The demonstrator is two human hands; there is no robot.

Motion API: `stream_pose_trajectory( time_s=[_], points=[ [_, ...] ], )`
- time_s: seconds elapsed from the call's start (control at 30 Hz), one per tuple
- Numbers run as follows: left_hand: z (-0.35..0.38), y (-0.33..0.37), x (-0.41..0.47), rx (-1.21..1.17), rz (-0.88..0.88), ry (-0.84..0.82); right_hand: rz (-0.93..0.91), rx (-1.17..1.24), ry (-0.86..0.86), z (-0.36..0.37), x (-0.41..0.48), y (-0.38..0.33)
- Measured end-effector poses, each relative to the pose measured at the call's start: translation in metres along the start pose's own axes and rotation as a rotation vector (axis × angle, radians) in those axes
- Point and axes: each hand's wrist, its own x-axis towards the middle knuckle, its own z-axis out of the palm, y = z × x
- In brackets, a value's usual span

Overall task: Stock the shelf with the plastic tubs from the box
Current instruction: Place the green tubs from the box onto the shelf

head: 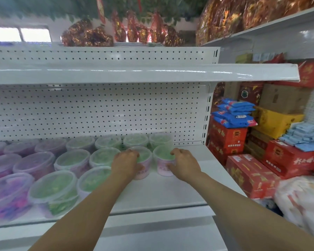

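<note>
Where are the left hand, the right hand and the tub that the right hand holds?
left hand (125, 161), head view, on the back of the hand.
right hand (185, 163), head view, on the back of the hand.
tub (162, 154), head view, on its lid.

Tubs (71, 160) packed the left and middle of the shelf (188, 178), no way through! Its right end and front strip lay bare, upper shelf (134, 73) capping overhead, red boxes (243, 174) crowding beyond.
</note>
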Motion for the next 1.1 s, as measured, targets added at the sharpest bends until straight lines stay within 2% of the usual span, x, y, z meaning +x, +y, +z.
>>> stream_pose_trajectory(
  time_s=[0.23,0.43,0.8,1.1],
  points=[
    [0.000,0.012,0.001,0.025,-0.068,-0.018,-0.026,-0.067,-0.076,-0.010,0.001,0.000],
    [-0.030,0.043,-0.035,-0.193,-0.045,0.035,-0.128,-0.132,-0.009,-0.053,-0.029,0.003],
    [-0.112,0.137,-0.150,-0.350,-0.068,0.166,-0.240,-0.026,0.107,-0.173,-0.152,0.028],
    [-0.120,0.204,-0.224,-0.343,-0.082,0.218,-0.268,-0.014,0.106,-0.217,-0.233,0.071]
  ],
)
